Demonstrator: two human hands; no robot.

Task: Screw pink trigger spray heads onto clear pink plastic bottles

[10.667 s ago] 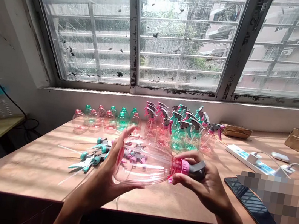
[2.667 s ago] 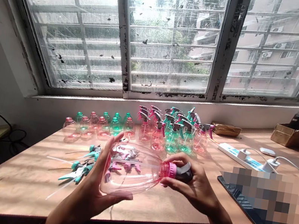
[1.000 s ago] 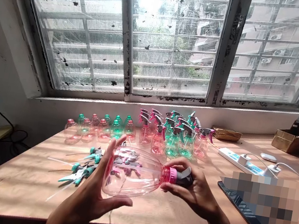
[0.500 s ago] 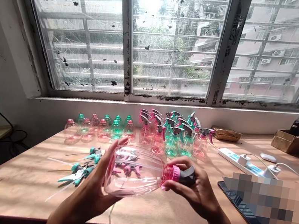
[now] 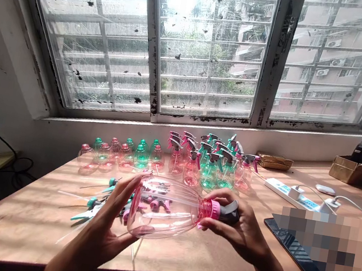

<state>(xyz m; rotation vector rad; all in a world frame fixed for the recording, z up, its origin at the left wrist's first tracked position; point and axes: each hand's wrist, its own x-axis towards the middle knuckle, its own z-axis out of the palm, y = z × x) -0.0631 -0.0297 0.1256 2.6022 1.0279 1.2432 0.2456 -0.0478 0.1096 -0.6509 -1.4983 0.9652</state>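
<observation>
A clear pink spray bottle [image 5: 164,213] lies sideways in the air above the table, its base to the left. My left hand [image 5: 111,221] curves around the base, with the thumb below and the fingers at the far side. At the neck, my right hand [image 5: 237,230] grips the grey and pink trigger head [image 5: 220,210], which sits on the bottle's mouth. Behind the bottle, loose pink trigger heads [image 5: 155,204] show through its wall. Green trigger heads [image 5: 92,206] with thin tubes lie beyond my left hand, partly hidden by it.
Several open pink and green bottles [image 5: 127,156] stand at the back left. Beside them are several bottles with trigger heads [image 5: 211,163]. On the right are a power strip [image 5: 289,194], a tablet [image 5: 293,251], cables and a cardboard box [image 5: 345,170]. A window lines the wall behind.
My left hand has slid slightly left and lower on the bottle's base, its fingers more bent. The bottle and my right hand have shifted a little to the right.
</observation>
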